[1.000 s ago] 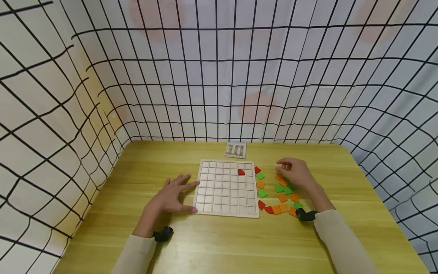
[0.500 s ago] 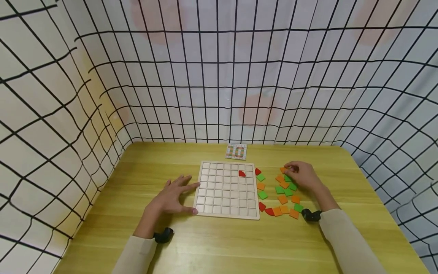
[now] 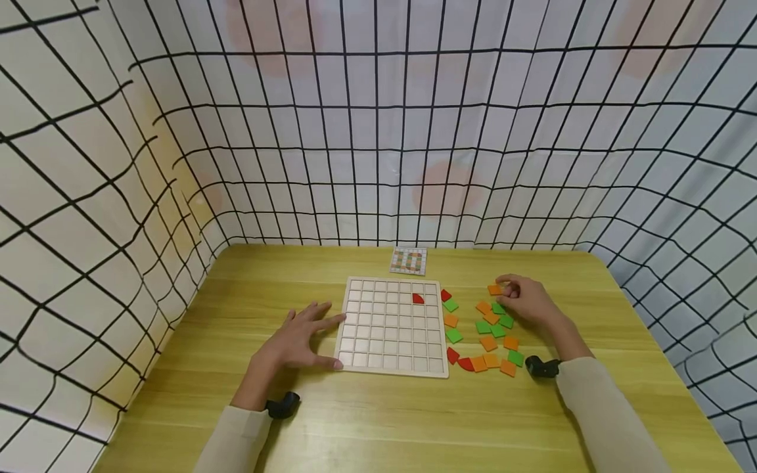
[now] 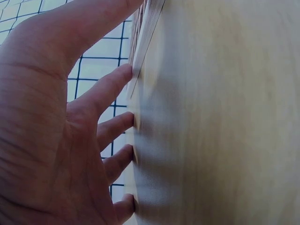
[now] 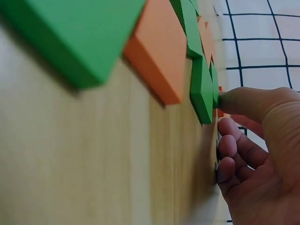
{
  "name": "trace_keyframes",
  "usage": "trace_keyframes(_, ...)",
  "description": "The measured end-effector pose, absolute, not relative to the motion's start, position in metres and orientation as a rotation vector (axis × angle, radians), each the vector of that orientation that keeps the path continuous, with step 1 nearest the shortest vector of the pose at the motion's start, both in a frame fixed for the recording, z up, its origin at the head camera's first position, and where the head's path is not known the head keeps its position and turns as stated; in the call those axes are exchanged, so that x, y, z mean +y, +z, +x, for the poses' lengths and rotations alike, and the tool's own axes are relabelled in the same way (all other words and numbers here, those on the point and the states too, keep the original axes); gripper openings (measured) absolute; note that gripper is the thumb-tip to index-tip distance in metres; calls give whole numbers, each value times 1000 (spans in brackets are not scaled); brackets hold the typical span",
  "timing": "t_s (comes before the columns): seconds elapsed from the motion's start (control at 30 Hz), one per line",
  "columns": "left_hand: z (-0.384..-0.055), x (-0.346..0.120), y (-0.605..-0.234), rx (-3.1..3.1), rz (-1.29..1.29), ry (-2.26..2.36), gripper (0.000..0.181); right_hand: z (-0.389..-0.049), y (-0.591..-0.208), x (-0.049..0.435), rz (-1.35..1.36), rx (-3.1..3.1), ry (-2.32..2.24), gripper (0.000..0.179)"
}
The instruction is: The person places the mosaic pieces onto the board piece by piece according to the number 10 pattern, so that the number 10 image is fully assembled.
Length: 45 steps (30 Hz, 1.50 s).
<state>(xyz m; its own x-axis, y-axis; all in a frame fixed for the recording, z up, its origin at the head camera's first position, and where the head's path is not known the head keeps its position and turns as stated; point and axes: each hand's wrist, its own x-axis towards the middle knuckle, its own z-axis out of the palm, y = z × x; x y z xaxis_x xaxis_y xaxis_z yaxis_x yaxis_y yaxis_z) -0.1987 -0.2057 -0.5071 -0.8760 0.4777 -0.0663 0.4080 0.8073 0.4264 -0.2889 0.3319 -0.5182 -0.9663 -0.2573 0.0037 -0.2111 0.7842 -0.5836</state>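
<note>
My left hand [image 3: 296,338] lies spread at the left side of a pale wooden grid board [image 3: 349,328]. Its thumb and index fingertip touch the board's edge, while the other fingertips rest on the table in the left wrist view. A red quarter-round tile [image 3: 418,299] sits in a cell near the board's upper right. Beyond the loose tiles, my right hand [image 3: 526,301] pinches a square orange tile [image 3: 494,290] between thumb and index finger, close over the table. In the right wrist view its remaining fingers are curled, and green tiles [image 5: 201,91] partly hide the orange one.
Several orange, green and red tiles [image 3: 488,343] lie scattered right of the board, some overlapping. A small printed pattern card [image 3: 408,261] lies behind the board. A black-lined grid backdrop [image 3: 378,164] surrounds the wooden table [image 3: 367,427].
My right hand has come down to the table at the back of the tiles, taken the orange tile and shifted it slightly back and right. My left hand has stayed put.
</note>
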Motion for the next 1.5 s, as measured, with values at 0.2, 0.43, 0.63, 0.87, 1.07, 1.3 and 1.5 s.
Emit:
trace_keyframes(0.2, -197, -204, -510, 2795, 692, 624, 103, -288, -519, 334, -363, 2879, -912, 35)
trace_keyframes(0.43, -199, -207, -508, 2801, 687, 630, 105, -284, -519, 329, -382, 2923, -918, 34)
trace_keyframes(0.63, -197, -209, -507, 2794, 677, 623, 101, -281, -523, 323, -378, 2925, -953, 37)
trace_keyframes(0.87, -197, -208, -509, 2795, 679, 599, 103, -278, -523, 311, -436, 2928, -1000, 39)
trace_keyframes(1.07, -198, -206, -506, 2810, 685, 603, 101, -276, -513, 285, -496, 2889, -1070, 37)
trace_keyframes(1.3, -197, -206, -506, 2808, 686, 596, 100, -278, -509, 249, -526, 2823, -1125, 32)
trace_keyframes(1.5, -199, -206, -507, 2806, 685, 593, 100, -283, -507, 218, -596, 2809, -1118, 27)
